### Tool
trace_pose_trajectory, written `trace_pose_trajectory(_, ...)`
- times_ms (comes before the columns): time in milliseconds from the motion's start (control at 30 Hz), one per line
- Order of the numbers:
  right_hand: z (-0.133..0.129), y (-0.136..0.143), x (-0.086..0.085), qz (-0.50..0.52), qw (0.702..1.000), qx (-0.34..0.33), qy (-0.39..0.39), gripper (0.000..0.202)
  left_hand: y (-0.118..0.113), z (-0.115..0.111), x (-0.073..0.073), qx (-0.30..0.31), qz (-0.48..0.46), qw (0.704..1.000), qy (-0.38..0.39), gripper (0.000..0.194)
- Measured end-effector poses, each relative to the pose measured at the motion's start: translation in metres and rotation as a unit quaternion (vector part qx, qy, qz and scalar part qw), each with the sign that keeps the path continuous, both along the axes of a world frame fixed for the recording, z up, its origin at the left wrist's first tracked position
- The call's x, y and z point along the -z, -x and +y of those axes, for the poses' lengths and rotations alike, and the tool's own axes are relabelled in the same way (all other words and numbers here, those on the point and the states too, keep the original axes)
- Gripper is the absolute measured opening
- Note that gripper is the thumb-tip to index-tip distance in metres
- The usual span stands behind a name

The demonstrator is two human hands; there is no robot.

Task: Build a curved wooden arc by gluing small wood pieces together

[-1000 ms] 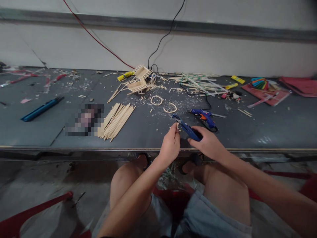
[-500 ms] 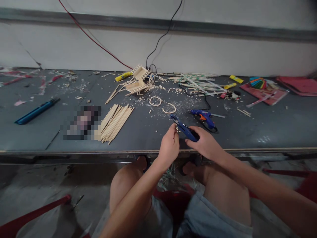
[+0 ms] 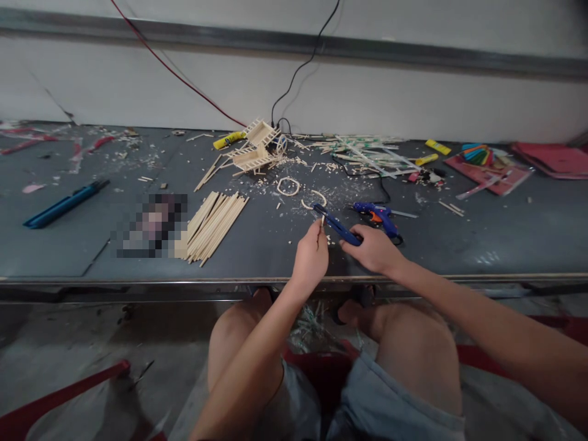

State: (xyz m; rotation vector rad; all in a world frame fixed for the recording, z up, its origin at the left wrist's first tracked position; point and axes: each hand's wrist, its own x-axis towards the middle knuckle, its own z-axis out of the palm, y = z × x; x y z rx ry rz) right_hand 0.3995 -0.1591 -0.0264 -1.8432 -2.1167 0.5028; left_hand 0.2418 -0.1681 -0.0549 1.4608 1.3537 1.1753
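Note:
My left hand (image 3: 311, 250) is closed, pinching a short pale wooden stick (image 3: 323, 220) upright between thumb and fingertips. My right hand (image 3: 374, 248) grips the rear end of a long blue cutter (image 3: 337, 225); its exact kind is hard to make out. The cutter's front end reaches across to the stick in my left hand. Just beyond its tip lies a curved, unclosed ring of small wood pieces (image 3: 321, 196), partly hidden. A closed ring of such pieces (image 3: 288, 186) is to its left.
A blue glue gun (image 3: 383, 217) rests right of my hands. Bundled wooden sticks (image 3: 215, 229) lie to the left, near a blue tube-like tool (image 3: 64, 205). Behind stand small stick-built models (image 3: 255, 159). Scraps (image 3: 367, 156) and red folders (image 3: 551, 160) lie along the back.
Both hands have moved slightly up and away from the table's front edge, with the cutter. The stick tip now shows more clearly above my left fingers.

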Motion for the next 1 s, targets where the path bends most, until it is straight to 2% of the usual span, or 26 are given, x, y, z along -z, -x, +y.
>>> trace_pose_trajectory(167, 0.021, 0.000, -0.011, -0.018, 0.997, 0.078, 0.011, 0.031, 0.003, 0.011, 0.000, 0.003, -0.105, 0.994, 0.035, 0.029)
trace_pose_trajectory(300, 0.023, -0.002, -0.027, -0.003, 0.997, 0.079, 0.018, 0.030, 0.006, 0.011, -0.003, 0.028, -0.178, 0.982, 0.052, 0.028)
trace_pose_trajectory(433, 0.007, -0.001, -0.037, 0.042, 0.998, 0.041, 0.010, 0.034, 0.008, 0.006, -0.006, 0.035, -0.156, 0.987, 0.022, 0.031)
trace_pose_trajectory(633, -0.015, -0.002, -0.037, 0.013, 0.998, -0.027, -0.050, 0.047, 0.011, 0.000, -0.012, 0.044, -0.091, 0.994, -0.050, 0.025)
trace_pose_trajectory(733, -0.019, -0.007, -0.037, 0.006, 0.997, -0.026, -0.068, 0.050, 0.013, -0.002, -0.014, 0.062, -0.076, 0.993, -0.069, 0.025)
trace_pose_trajectory(1000, -0.021, -0.014, -0.038, -0.009, 0.997, -0.014, -0.077, 0.041, 0.012, -0.005, -0.014, 0.073, -0.063, 0.993, -0.063, 0.023)
